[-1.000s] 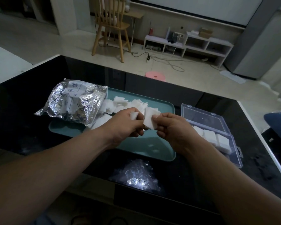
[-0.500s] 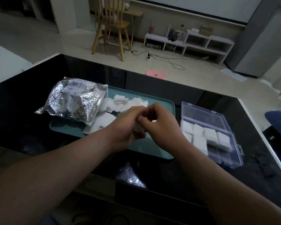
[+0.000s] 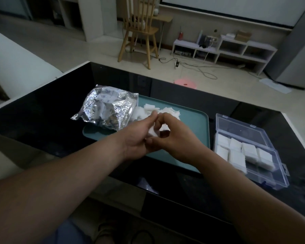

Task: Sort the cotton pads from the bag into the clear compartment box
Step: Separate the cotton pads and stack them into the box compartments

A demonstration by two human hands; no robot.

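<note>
Closest, the left hand (image 3: 136,138) and right hand (image 3: 176,140) meet above the teal tray (image 3: 200,123) on the black counter (image 3: 42,120). The fingers of both curl round a small wad of cotton pads (image 3: 153,133), mostly hidden between them. Rightward, the clear box (image 3: 281,184) holds stacked pads (image 3: 236,153). Beyond, loose pads (image 3: 159,110) spill beside the foil bag (image 3: 109,110).

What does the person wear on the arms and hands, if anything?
The left forearm and right forearm are bare to the picture's edge, no sleeve. The left hand and right hand show no glove, ring, watch or bracelet.
</note>
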